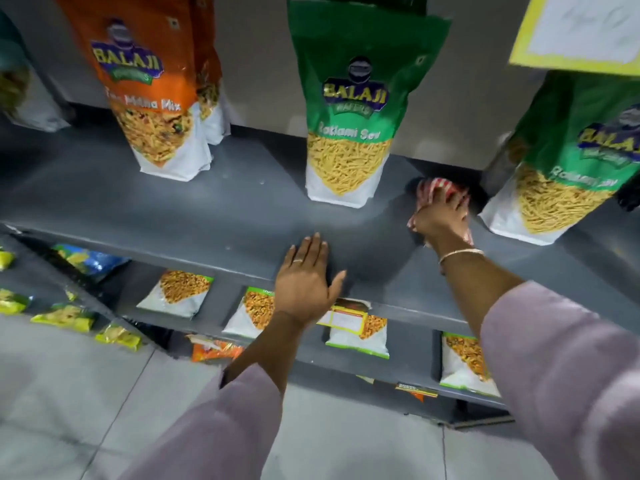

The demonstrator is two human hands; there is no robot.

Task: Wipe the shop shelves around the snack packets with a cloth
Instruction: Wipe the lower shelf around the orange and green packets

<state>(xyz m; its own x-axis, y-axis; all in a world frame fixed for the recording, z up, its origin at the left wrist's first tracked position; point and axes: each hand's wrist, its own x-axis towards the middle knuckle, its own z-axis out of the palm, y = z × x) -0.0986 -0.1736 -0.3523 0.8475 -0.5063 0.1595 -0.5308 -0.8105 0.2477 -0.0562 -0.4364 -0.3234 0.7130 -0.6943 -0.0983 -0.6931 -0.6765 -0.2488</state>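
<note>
A dark grey shelf (214,209) carries upright snack packets: an orange one (152,84) at the left, a green one (353,109) in the middle and another green one (568,161) at the right. My right hand (440,220) presses a red-and-white striped cloth (434,188) flat on the shelf, deep between the two green packets. My left hand (308,282) lies flat and open on the shelf's front edge, holding nothing.
A lower shelf (408,344) holds several smaller snack packets lying flat. More yellow packets (65,317) sit on a side rack at the left. A yellow-bordered card (581,29) hangs at the top right. Grey floor tiles (86,393) lie below.
</note>
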